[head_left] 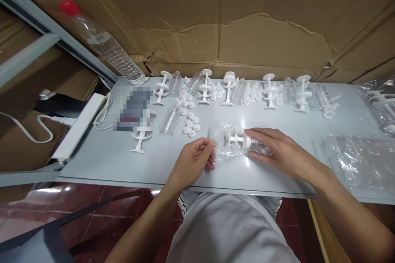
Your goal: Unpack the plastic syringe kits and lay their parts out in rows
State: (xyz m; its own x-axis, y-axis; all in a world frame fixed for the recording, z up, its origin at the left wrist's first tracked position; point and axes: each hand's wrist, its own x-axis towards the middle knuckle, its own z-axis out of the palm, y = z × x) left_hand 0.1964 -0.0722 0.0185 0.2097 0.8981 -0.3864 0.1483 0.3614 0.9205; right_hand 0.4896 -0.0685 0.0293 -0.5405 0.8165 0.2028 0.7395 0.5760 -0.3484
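A clear plastic bag (222, 154) lies at the middle of the grey table, around a white plunger piece (236, 139) joined to a clear ribbed cylinder (257, 146). My left hand (197, 160) pinches the bag's left edge, its fingers curled together. From the right, my right hand (279, 150) is closed round the cylinder, thumb on the near side and fingers on the far side. Part of the cylinder is hidden beneath that hand.
White plunger pieces (205, 88), clear cylinders (170, 120) and several small white discs (191, 125) line the table's back. Flat plastic bags (364, 160) lie right. A water bottle (111, 51), a blurred-out object (135, 109) and a power strip (78, 127) are left.
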